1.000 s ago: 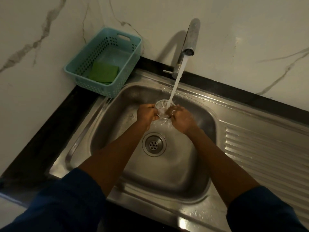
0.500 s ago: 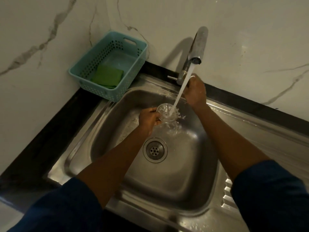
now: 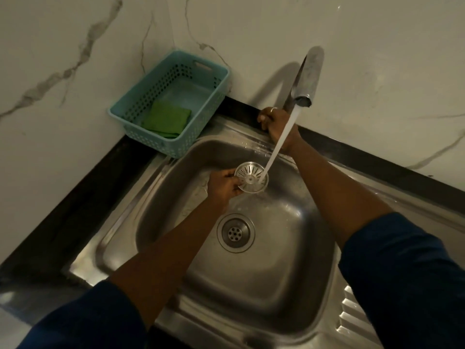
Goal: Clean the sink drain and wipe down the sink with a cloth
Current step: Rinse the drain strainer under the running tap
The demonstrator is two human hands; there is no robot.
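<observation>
L hand [image 3: 224,187] pinches the metal strainer [image 3: 251,177] by its near rim, above the sink [image 3: 276,273] basin under the running tap [image 3: 308,79], R hand [image 3: 275,124] curled round the tap's base; strainer prob. light, stiff & slick when wet, so pinch the rim firmly.

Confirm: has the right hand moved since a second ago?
Yes. The right hand left the strainer and moved up-frame, farther from the drain; it now curls round the base of the faucet.
</observation>
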